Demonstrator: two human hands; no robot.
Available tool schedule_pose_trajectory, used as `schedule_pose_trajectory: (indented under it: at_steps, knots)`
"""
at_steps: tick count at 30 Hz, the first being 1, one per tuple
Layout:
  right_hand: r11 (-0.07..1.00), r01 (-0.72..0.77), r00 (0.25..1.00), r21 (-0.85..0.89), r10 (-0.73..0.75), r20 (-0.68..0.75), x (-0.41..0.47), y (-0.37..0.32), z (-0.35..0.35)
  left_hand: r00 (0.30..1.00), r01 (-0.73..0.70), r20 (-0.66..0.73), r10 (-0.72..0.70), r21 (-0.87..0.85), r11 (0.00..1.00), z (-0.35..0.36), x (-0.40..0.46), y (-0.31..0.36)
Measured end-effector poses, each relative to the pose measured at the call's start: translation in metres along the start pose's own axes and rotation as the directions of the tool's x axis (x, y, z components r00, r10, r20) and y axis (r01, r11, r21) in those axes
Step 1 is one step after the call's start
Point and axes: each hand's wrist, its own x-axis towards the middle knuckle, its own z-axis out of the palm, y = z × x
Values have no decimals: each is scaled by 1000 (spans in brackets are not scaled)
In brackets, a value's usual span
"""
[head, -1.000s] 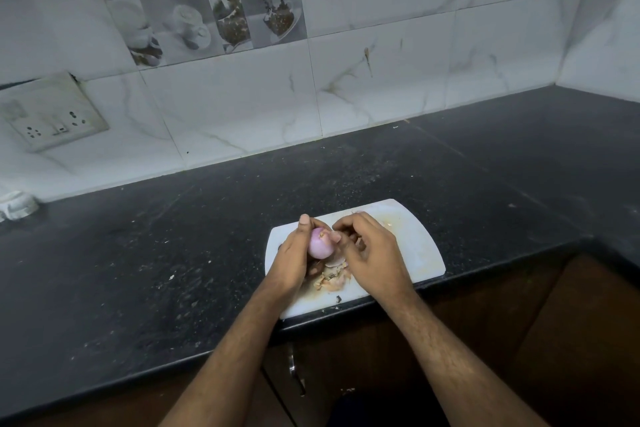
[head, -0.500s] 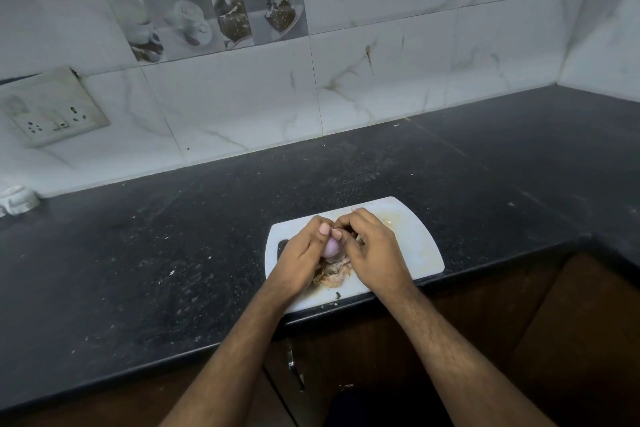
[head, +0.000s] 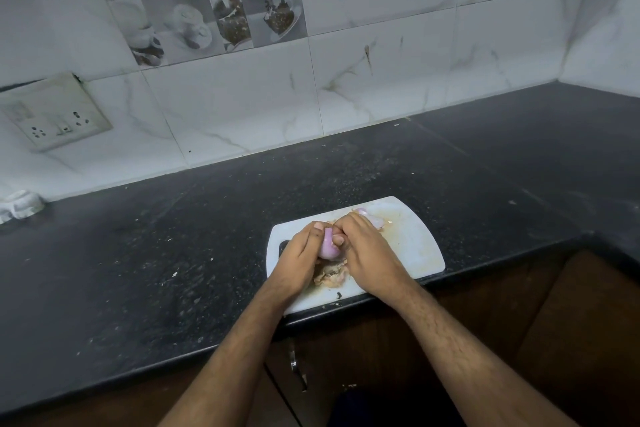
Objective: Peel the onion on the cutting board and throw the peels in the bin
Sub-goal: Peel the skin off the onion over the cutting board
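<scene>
Pinkish peeled onion pinched btwn left hand & right hand fingertips, both grasping it, above peel pile near cutting board front edge.

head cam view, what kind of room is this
Most likely a home kitchen: a dark stone countertop along a marble-look tiled wall with coffee-cup picture tiles, and a white cutting board where two hands work on an onion.
</scene>
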Motion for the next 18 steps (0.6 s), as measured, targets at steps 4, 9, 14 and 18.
schedule_pose_trajectory:
  at_steps: [4, 9, 14, 18]
  knots:
    - [995, 28, 1000, 98, -28, 0, -2, 1, -3, 1000, 12, -5, -11, 48, 999, 1, 1, 0]
    - [995, 33, 999, 96, -32, -6, -1, 4, -3, 993, 37, -112, -23, 125, 991, 9, 1, 10]
    - [992, 37, 999, 124, -38, 9, 0, 2, -5, 971, 190, -148, -187, 10, 982, 10, 3, 17]
    - [959, -98, 994, 265, 82, 70, 0, 0, -9, 963, 241, -108, -248, -69, 968, 8, 5, 18]
